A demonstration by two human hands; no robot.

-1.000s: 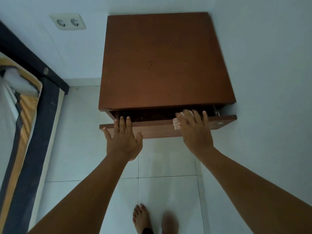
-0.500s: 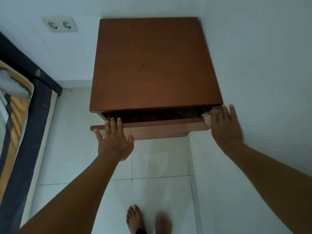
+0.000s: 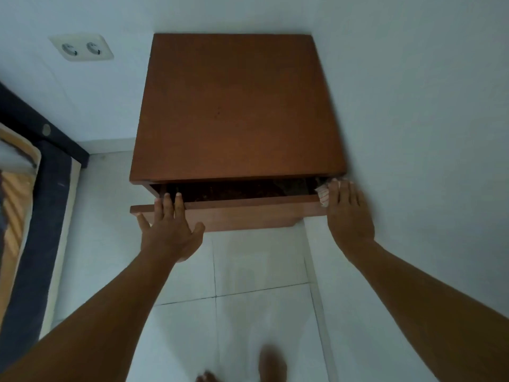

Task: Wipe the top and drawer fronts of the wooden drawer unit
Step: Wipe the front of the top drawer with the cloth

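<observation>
Right hand [image 3: 349,216] had slid from mid drawer front (1 s ago) to the far right end, and sat there much as it did 0.5 s ago; left hand [image 3: 168,230] barely shifted on the left end. Wooden drawer unit [image 3: 237,106] stood in the room corner, back and right side against white walls, top bare and reddish-brown. Top drawer [image 3: 234,209] was pulled partway out, dark interior showing between the unit's top edge and the drawer front.

L hand: palm down, fingers [image 3: 167,202] spread and hooked over the drawer front's top edge near its left end, thumb out to the right below the edge. Loose press on the wood, not a closed grasp.

R hand: flat, fingers together, pressing a small light cloth [image 3: 322,194] w/ faint reddish stripes against the drawer's right end; cloth peeked out from under the fingertips on the left side. Hand lay close to the right wall.

Double wall socket [image 3: 81,48] sat on the back wall, left of the unit. Bed [image 3: 30,216] w/ dark frame and orange-striped mattress ran along the left edge. Floor [image 3: 248,312] was white tile; bare feet [image 3: 271,363] at bottom centre, blurred.
</observation>
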